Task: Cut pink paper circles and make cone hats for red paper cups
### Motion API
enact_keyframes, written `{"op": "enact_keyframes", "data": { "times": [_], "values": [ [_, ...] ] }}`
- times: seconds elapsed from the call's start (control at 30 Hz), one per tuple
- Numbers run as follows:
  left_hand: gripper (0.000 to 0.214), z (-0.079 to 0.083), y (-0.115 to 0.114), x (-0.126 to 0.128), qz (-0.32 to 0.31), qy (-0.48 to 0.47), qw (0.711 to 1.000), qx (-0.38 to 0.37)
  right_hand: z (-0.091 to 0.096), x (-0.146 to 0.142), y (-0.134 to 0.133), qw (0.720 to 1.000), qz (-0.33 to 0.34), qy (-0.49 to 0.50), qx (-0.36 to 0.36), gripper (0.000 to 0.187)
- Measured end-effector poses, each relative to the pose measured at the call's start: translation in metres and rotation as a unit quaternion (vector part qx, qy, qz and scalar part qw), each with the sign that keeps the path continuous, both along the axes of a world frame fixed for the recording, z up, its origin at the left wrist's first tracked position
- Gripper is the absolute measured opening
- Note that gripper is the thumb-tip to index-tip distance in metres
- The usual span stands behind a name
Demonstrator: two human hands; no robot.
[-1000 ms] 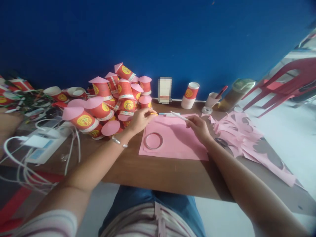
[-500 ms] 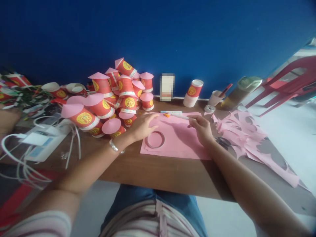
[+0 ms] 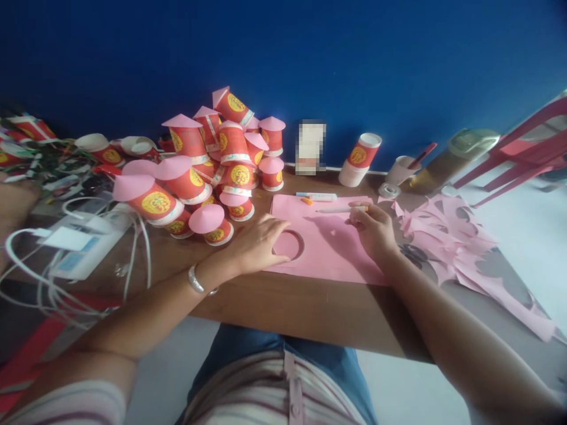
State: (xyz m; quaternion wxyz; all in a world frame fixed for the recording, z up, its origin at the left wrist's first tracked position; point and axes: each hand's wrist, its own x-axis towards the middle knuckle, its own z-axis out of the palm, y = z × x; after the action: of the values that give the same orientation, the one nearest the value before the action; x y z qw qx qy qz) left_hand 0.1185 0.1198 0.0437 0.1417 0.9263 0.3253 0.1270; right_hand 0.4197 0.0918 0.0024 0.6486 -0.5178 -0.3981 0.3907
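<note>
My right hand is closed around a slim white marker pen with an orange end, and the tip points left over the pink paper sheets. My left hand is at the left edge of the sheets, fingers and thumb spread around the left side of a thin ring. The thumb appears to touch the ring's lower rim; firm grip is not visible. An orange cap and a white-and-blue marker lie at the sheets' far edge.
Red paper-cup lanterns with pink cone tops are piled left. A power strip with white cables lies nearer. Cut pink scraps, scissors, a tape roll, stacked cups and a bottle stand or lie right.
My left hand has come down and nearer, from above the ring to around its left side. My right hand still holds the marker pen, now lying flatter in view. The camera view has shifted slightly.
</note>
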Motion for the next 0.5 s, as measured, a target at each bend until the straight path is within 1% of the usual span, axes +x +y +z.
{"op": "enact_keyframes", "data": {
  "times": [0.23,0.37,0.5],
  "values": [
    [0.064,-0.0047,-0.0005,0.0058,0.008,0.014,1.0,-0.004,0.0019,-0.0006,-0.0026,1.0,0.016,0.013,-0.015,0.021],
    [0.064,-0.0063,0.0009,0.0065,0.015,0.032,0.999,-0.018,0.001,-0.0005,-0.0038,0.999,0.021,0.007,-0.031,0.026],
    [0.061,-0.0062,0.0006,0.0073,0.01,0.043,0.999,-0.008,0.0007,-0.0015,-0.0042,0.999,0.028,0.007,-0.026,0.032]
  ]
}}
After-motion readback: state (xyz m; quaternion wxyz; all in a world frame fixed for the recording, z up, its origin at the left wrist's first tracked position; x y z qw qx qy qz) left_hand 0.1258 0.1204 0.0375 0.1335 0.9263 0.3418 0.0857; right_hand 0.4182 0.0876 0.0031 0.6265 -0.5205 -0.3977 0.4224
